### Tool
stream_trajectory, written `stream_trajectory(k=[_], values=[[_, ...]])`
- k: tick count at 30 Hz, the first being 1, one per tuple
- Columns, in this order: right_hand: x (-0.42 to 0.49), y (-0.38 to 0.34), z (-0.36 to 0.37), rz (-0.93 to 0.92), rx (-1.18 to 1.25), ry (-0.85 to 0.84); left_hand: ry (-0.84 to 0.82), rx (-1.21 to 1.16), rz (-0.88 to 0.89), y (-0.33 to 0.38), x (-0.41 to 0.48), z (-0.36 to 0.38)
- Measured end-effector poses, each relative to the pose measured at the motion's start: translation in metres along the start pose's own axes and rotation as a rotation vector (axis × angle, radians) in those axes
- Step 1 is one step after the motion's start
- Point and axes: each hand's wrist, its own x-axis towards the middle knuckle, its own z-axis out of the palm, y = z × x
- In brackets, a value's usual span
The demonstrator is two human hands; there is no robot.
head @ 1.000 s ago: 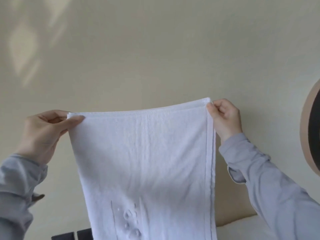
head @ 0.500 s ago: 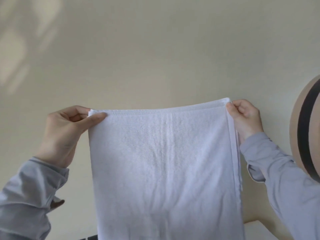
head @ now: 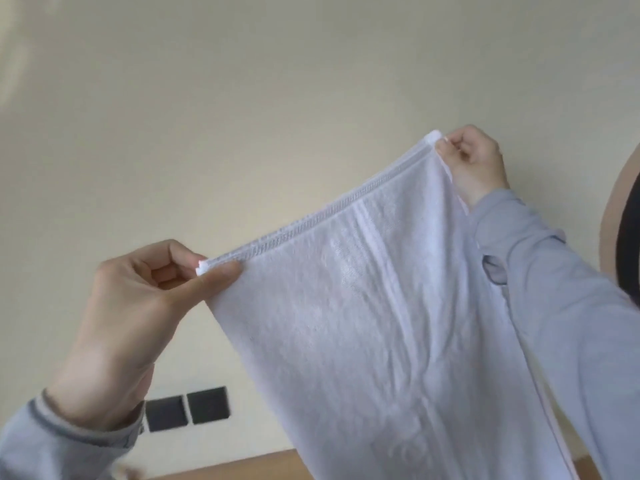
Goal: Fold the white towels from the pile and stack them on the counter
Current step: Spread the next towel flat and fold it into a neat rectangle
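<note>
A white towel (head: 363, 323) hangs stretched between raised hands. The left hand (head: 131, 306) and right hand (head: 474, 164) each pinch a top corner, fingers (head: 221, 277) closed tight. Its lower edge, apparently doubled, runs out of view.

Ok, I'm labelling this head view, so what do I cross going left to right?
left hand → dark wall plates → white towel → right hand → round object at the right edge
</note>
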Motion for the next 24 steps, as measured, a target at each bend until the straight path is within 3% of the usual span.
stream_trajectory(k=[6, 11, 14, 19, 24], values=[[-0.097, 0.074, 0.108, 0.160, 0.012, -0.214, 0.043, 0.034, -0.284, -0.053, -0.085, -0.037], [-0.212, 0.112, 0.210, 0.332, 0.062, -0.403, 0.177, 0.168, -0.515, -0.110, -0.149, -0.100], [-0.281, 0.119, 0.272, 0.421, 0.092, -0.539, 0.225, 0.303, -0.647, -0.141, -0.190, -0.148], [-0.395, 0.117, 0.368, 0.552, 0.121, -0.776, 0.456, 0.412, -0.844, -0.188, -0.252, -0.232], [-0.502, 0.102, 0.455, 0.573, 0.097, -0.981, 0.619, 0.505, -1.030, -0.224, -0.311, -0.308]])
